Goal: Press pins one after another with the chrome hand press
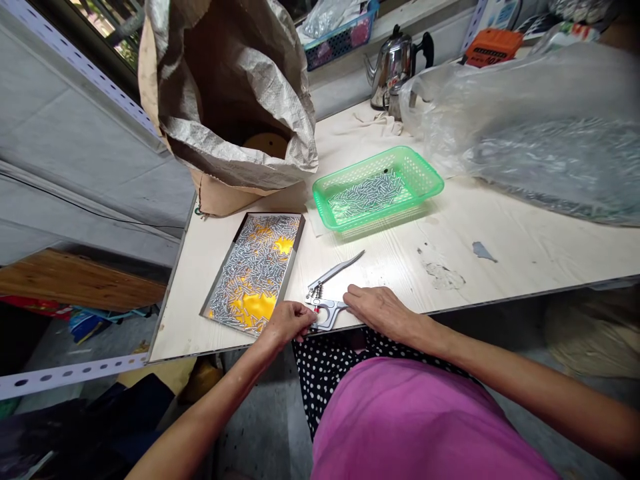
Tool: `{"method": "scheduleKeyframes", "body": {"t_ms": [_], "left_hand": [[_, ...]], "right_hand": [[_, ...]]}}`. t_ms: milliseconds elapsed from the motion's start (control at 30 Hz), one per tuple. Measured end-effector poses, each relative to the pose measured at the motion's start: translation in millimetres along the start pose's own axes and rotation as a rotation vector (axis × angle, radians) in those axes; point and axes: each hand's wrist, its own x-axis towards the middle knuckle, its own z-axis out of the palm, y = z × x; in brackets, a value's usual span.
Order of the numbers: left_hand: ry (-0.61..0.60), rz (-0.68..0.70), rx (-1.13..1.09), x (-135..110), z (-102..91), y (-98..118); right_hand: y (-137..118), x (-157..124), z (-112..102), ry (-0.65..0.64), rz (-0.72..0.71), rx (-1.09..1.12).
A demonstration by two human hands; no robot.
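A silver plier-like hand tool with a spring and two spread handles lies at the table's near edge. My right hand has its fingers closed on the end of the lower handle. My left hand is pinched beside the tool's head, close to a small red part; whatever is between the fingertips is too small to make out. Left of the tool is a shallow tray with a yellow bottom, strewn with many small metal pins. Farther back, a green plastic basket holds more such pins.
An open woven sack stands at the back left. On the right lies a large clear plastic bag of metal pieces. A kettle, an orange case and a blue basket are at the back. A grey scrap lies on the table.
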Motion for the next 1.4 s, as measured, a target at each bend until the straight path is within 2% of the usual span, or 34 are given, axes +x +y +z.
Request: {"method": "scheduleKeyframes", "body": {"t_ms": [467,667,900,1200,1333,1400], "left_hand": [[-0.055,-0.071,-0.032,1.6,0.1,0.9],[-0.041,-0.072,-0.041,1.0,0.9,-0.7],[-0.037,-0.055,-0.051,1.4,1.7,-6.3],[-0.021,-0.087,-0.062,2.5,3.2,-6.9],[-0.023,-0.110,0.052,-3.3,3.2,-3.2],[0.084,0.001,0.248,-12.3,4.5,-1.1]], "right_hand": [[0.1,-2.1,-7.2,-0.004,0.010,-0.039],[19.5,5.1,-20.8,0.135,-0.027,-0.026],[31.8,27.5,-28.4,-0.023,-0.042,-0.098],[20.1,22.8,-35.4,-0.025,-0.046,-0.096],[18.5,18.9,-30.3,-0.010,-0.065,-0.070],[20.2,17.8,-24.6,0.012,-0.085,-0.061]]}}
